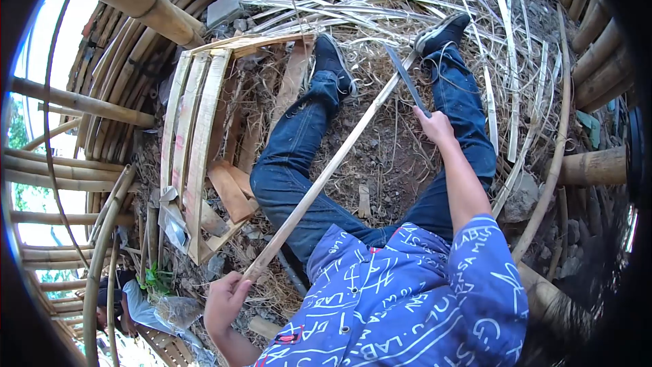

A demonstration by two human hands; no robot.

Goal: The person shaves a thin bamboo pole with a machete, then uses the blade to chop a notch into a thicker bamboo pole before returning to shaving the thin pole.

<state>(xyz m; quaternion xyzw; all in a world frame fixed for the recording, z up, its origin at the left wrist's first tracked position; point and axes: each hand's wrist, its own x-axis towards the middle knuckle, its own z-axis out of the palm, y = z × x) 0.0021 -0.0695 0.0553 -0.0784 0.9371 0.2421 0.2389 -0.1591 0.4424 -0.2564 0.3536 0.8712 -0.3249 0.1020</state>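
Note:
A long pale bamboo strip [326, 172] slants across my lap, from the lower left up to the ground between my shoes. Its near end is in the grip of my left hand [226, 300], thumb along the side. My right hand [437, 127] is closed around the handle of a long-bladed knife [402, 73]. The blade points away from me and lies across the strip close to its far end. Both my legs are stretched out in jeans, one on each side of the strip's far part.
A wooden slat crate [198, 129] stands to the left of my legs. Split bamboo strips [380, 1] lie ahead and along the right, over curled shavings. Stacked bamboo poles [592, 61] line both sides. A person [139, 306] is at the lower left, behind bamboo rails.

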